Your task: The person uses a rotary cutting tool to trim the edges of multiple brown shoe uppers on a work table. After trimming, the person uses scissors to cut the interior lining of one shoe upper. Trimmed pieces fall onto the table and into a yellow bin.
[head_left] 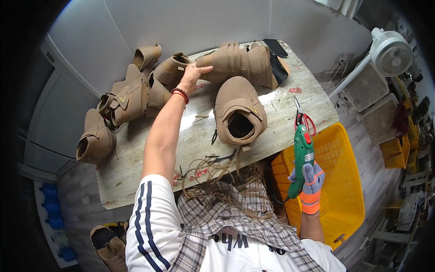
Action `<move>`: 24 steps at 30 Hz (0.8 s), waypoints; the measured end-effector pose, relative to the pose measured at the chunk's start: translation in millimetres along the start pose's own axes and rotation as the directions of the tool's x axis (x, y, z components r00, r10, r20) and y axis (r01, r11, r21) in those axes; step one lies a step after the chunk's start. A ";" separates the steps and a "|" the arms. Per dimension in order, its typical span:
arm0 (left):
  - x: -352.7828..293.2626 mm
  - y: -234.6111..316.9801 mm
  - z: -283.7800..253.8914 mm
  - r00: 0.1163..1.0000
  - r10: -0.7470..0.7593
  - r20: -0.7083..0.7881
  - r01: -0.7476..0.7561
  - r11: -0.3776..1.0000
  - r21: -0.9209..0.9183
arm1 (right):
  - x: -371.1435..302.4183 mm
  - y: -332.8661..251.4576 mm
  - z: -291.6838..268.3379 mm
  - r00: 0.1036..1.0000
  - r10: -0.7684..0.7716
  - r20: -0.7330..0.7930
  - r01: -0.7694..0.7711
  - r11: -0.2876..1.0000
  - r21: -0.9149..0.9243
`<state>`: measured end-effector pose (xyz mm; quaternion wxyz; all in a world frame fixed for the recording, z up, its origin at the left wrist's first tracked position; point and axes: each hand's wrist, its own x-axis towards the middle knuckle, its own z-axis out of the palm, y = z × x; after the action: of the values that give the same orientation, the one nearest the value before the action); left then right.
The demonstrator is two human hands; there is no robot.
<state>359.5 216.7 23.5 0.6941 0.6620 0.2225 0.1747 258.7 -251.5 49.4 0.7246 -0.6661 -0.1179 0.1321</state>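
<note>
My left hand [194, 76] reaches to the back of the table and closes on the left end of a row of nested brown shoe uppers [240, 63]. Its thumb lies across the front; the other fingers are partly hidden. In my gloved right hand [310, 181] is a green corded power tool [303, 149] with a red button, held upright over the table's right front edge. Red-handled scissors [308, 121] show just behind its top, pointing away. One brown shoe [240, 109] stands between my hands, its opening toward me.
More brown shoes [129, 97] crowd the table's left side. A yellow crate [337, 181] stands at the right front, below the table [136, 167]. Brown cords [222, 172] hang over the front edge onto my plaid apron. A white fan [390, 52] stands at the far right.
</note>
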 end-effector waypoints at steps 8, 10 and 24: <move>-72.3 72.3 -80.4 0.980 0.199 -0.033 -0.187 0.839 -0.511 | -12.3 -13.2 13.5 0.995 -0.033 0.093 0.031 0.999 0.022; -116.9 94.6 -100.4 0.988 0.155 0.019 -0.097 0.702 -0.706 | -15.4 -17.9 20.1 0.990 -0.057 0.126 0.060 0.998 -0.018; -378.1 53.7 -160.2 0.967 0.095 0.235 0.198 0.299 -0.934 | -53.9 -19.6 51.4 0.559 -0.696 0.450 0.813 0.354 -0.463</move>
<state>-41.8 151.7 102.5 0.9772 0.1313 0.0095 0.1664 191.1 -223.8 73.5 0.4219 -0.7197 -0.5112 -0.2068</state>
